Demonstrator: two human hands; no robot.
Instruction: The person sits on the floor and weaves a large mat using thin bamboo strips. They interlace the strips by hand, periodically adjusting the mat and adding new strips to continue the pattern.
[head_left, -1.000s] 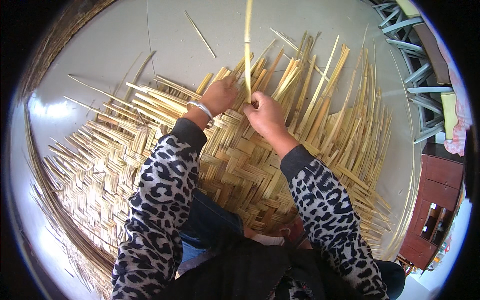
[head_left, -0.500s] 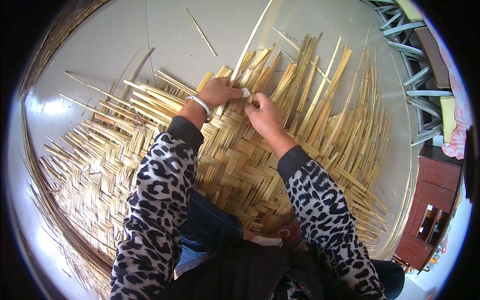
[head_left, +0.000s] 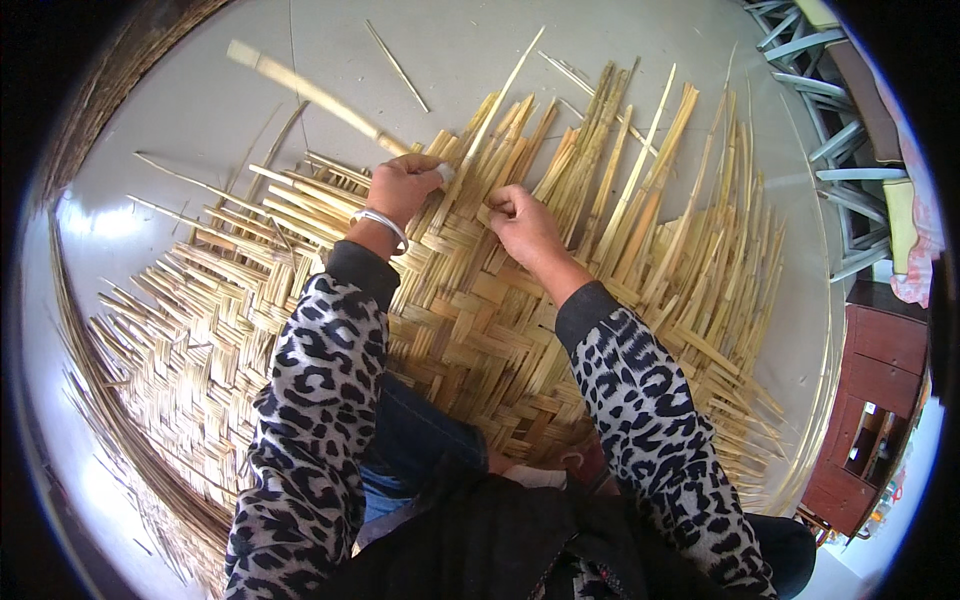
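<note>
A herringbone mat of split reed strips (head_left: 470,340) lies beneath my hands, loose strip ends fanning out along its far side. My left hand (head_left: 403,190), with a silver bangle and white tape round the thumb, is closed at the mat's far edge. A wide pale reed strip (head_left: 315,93) runs from its fingers toward the far left. Beside the taped thumb another narrow strip (head_left: 505,90) slants up and away. Right of it, my right hand (head_left: 525,228) hovers close over the weave, fingers curled in a pinch; what they hold, if anything, is hidden.
A long bundle of thin reeds (head_left: 130,420) curves along the left side. Stray strips (head_left: 397,65) lie on the grey tiled floor (head_left: 330,30). At far right are grey metal-legged seats (head_left: 845,140) and a dark red cabinet (head_left: 880,360). My bent knee (head_left: 420,430) is at the mat's near edge.
My left hand has moved left, away from my right hand. The wide pale strip now points far left from it. My right hand has stayed nearly in place.
</note>
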